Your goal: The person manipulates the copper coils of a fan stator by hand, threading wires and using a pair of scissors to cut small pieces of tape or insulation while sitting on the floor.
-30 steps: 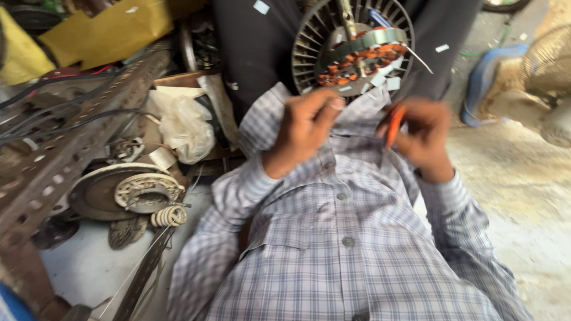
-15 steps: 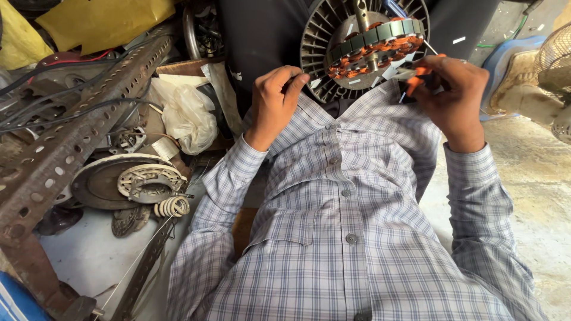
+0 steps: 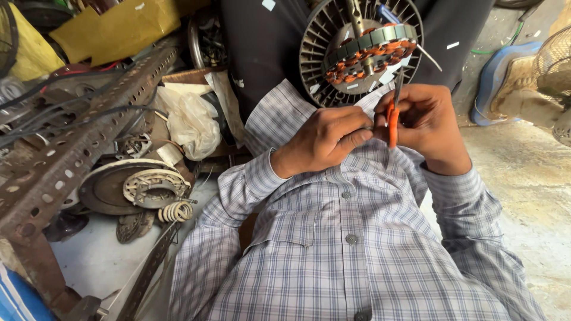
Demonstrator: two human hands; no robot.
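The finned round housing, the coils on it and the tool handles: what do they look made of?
Finned housing: likely cast metal, dull dark grey, thin radial ribs. Coils: probably enamelled copper wire, glossy orange-brown. Tool in the right hand: orange handles look plastic-coated, tip plain metal. Left hand is closed beside it.

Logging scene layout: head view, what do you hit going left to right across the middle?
Perforated metal angle bar → round metal disc with a winding ring → white plastic bag → left hand → orange-handled tool in the right hand → wire fan guard.

Soft even daylight, sharp focus
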